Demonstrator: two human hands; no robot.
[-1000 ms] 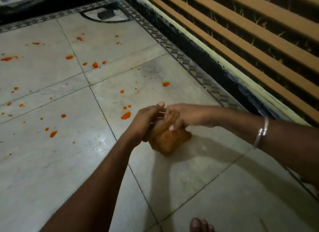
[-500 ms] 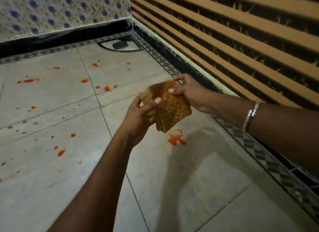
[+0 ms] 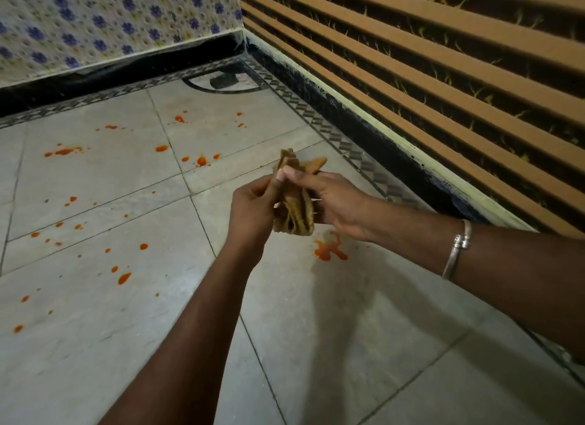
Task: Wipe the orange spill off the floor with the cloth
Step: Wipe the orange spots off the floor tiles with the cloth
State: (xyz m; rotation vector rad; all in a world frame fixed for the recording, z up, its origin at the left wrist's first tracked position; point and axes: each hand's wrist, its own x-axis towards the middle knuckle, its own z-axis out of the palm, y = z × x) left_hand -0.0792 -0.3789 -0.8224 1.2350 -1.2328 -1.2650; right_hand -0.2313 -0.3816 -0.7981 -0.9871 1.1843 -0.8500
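I hold a brownish-orange cloth [image 3: 294,209], folded into several layers, in the air above the floor. My left hand [image 3: 251,208] grips its left side and my right hand [image 3: 332,200] pinches its top and right side. An orange smear [image 3: 329,250] lies on the grey tile just below the cloth. Many orange drops and splashes are scattered over the tiles to the left, such as a streak [image 3: 65,151], a blob [image 3: 201,161] and a drop [image 3: 124,278].
The grey tiled floor [image 3: 332,329] ends at a patterned border strip [image 3: 357,154] along a striped wall [image 3: 443,76] on the right. A flowered wall [image 3: 95,23] stands at the back. A dark drain [image 3: 223,81] sits in the far corner.
Both hands lifted the cloth off the floor, uncovering the orange smear beneath. Since then the cloth has been folded narrower between the hands, and the view has tilted up.
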